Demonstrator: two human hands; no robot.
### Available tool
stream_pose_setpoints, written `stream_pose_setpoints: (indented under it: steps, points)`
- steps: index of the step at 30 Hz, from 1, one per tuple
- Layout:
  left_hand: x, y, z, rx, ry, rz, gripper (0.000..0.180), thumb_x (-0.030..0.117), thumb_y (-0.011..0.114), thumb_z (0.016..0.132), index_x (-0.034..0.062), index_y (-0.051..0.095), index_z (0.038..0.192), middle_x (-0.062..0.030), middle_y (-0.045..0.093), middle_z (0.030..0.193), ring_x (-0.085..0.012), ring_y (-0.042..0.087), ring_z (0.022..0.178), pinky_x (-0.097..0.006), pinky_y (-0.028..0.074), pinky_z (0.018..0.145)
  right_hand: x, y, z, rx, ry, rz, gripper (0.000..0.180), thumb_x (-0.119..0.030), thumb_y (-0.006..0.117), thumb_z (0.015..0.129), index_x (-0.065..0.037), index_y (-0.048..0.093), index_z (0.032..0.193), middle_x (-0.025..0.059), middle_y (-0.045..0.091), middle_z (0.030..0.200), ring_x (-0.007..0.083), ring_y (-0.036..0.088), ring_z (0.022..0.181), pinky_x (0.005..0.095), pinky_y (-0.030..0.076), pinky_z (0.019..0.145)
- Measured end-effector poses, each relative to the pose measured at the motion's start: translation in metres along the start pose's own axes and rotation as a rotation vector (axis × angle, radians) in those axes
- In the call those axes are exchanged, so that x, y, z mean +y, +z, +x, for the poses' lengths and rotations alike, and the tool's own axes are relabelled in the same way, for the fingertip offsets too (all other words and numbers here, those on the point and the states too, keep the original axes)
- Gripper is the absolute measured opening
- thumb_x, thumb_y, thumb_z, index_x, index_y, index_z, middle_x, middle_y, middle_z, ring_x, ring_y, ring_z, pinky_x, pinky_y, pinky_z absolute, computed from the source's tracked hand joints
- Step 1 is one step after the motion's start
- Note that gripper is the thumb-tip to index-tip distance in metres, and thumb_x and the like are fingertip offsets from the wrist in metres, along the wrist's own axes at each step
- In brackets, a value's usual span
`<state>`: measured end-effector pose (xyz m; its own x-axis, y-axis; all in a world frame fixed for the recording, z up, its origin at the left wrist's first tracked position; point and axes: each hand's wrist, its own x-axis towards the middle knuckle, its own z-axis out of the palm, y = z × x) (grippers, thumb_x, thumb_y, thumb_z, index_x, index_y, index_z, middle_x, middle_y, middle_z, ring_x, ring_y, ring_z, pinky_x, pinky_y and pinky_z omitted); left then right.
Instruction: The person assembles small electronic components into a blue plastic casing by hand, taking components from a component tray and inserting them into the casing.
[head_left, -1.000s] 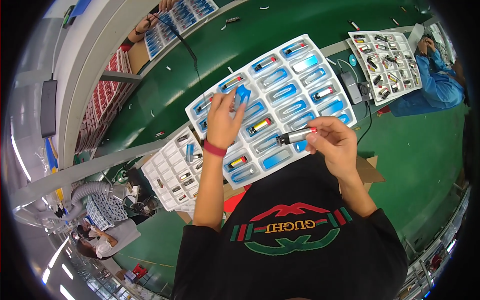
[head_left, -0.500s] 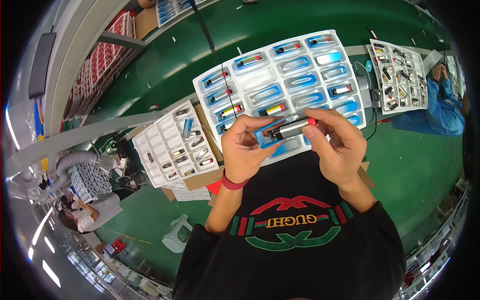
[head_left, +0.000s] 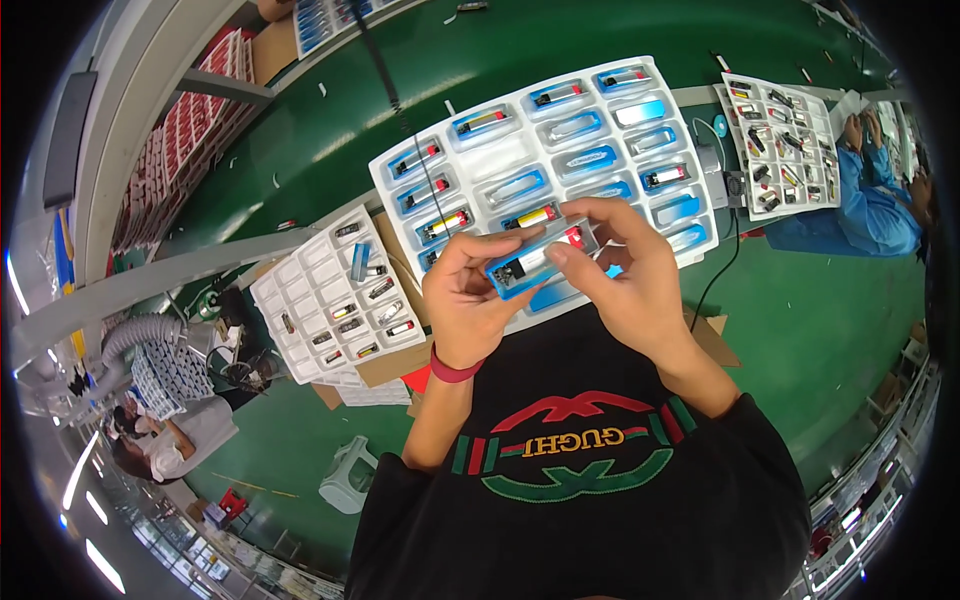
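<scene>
My left hand (head_left: 462,305) grips a clear-and-blue plastic casing (head_left: 512,291) between thumb and fingers, in front of my chest. Inside the casing lies a silver battery cell assembly (head_left: 538,257) with a red end and black parts with thin wires at the other end. My right hand (head_left: 640,285) closes thumb and fingers about the red end, the thumb touching it. Just beyond my hands, a large white tray (head_left: 478,160) holds several blue casings in its pockets. Some of them contain cells with red ends, such as the yellow-striped cell (head_left: 528,217).
To the left, a smaller white tray (head_left: 318,322) holds loose battery assemblies and a blue casing (head_left: 359,262). Another parts tray (head_left: 765,203) stands at the right, near a person in blue (head_left: 880,220). A dark strap (head_left: 385,75) hangs over the main tray. A stool (head_left: 349,475) stands lower left.
The battery assembly has gone down into the casing; half a second ago it sat tilted above it. My right thumb has moved onto its red end. The whole view has shifted slightly.
</scene>
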<state>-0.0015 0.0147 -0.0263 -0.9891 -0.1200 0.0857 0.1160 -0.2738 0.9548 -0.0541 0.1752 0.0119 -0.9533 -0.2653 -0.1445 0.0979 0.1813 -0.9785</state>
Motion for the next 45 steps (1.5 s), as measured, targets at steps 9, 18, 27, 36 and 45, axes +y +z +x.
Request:
stream_pose_setpoints:
  steps: [9, 18, 27, 36, 45]
  points:
    - [0.026, 0.000, -0.008, -0.017, -0.342, 0.262, 0.032, 0.006, 0.067, 0.085, 0.0000, 0.061, 0.115, -0.0065, 0.066, 0.099, -0.0043, 0.057, 0.073, -0.018, 0.045, 0.061, 0.003, -0.014, -0.001, -0.166, -0.058, -0.052, 0.028, -0.005, 0.071, 0.080, 0.002, 0.061, 0.106, 0.0030, 0.060, 0.084, 0.0053, 0.054, 0.067, 0.0179, 0.045, 0.055]
    - [0.011, -0.002, -0.010, -0.153, -0.066, 0.661, 0.030, 0.005, 0.068, 0.080, 0.0046, 0.062, 0.110, -0.0120, 0.067, 0.085, -0.0237, 0.067, 0.073, -0.029, 0.054, 0.064, 0.031, -0.022, 0.001, -0.343, -0.206, -0.229, 0.026, -0.002, 0.069, 0.078, 0.001, 0.063, 0.103, 0.0109, 0.065, 0.080, 0.0161, 0.063, 0.062, 0.0261, 0.049, 0.054]
    - [0.043, -0.006, -0.009, -0.385, -0.178, 1.001, 0.023, 0.007, 0.070, 0.078, 0.0002, 0.059, 0.097, -0.0140, 0.064, 0.076, -0.0252, 0.066, 0.065, -0.030, 0.050, 0.056, 0.011, -0.028, -0.008, -0.416, -0.376, -0.329, 0.038, 0.002, 0.069, 0.070, -0.001, 0.060, 0.107, 0.0153, 0.063, 0.086, 0.0319, 0.064, 0.072, 0.0324, 0.051, 0.059]
    - [0.045, -0.005, -0.002, -0.226, 0.346, 1.043, 0.019, 0.000, 0.064, 0.074, -0.0014, 0.056, 0.091, -0.0145, 0.059, 0.074, -0.0255, 0.060, 0.063, -0.031, 0.047, 0.056, 0.001, -0.024, -0.004, -0.239, -0.735, -0.376, 0.040, 0.001, 0.069, 0.069, 0.000, 0.059, 0.107, 0.0161, 0.061, 0.087, 0.0319, 0.063, 0.071, 0.0361, 0.051, 0.059]
    - [0.014, -0.018, -0.004, -0.133, -0.082, 0.662, 0.016, 0.006, 0.065, 0.083, -0.0025, 0.057, 0.095, -0.0092, 0.055, 0.078, -0.0174, 0.057, 0.061, -0.030, 0.046, 0.053, 0.032, -0.007, 0.011, -0.363, -0.198, -0.116, 0.025, -0.004, 0.067, 0.079, 0.000, 0.059, 0.102, 0.0157, 0.061, 0.079, 0.0243, 0.061, 0.062, 0.0324, 0.048, 0.056]
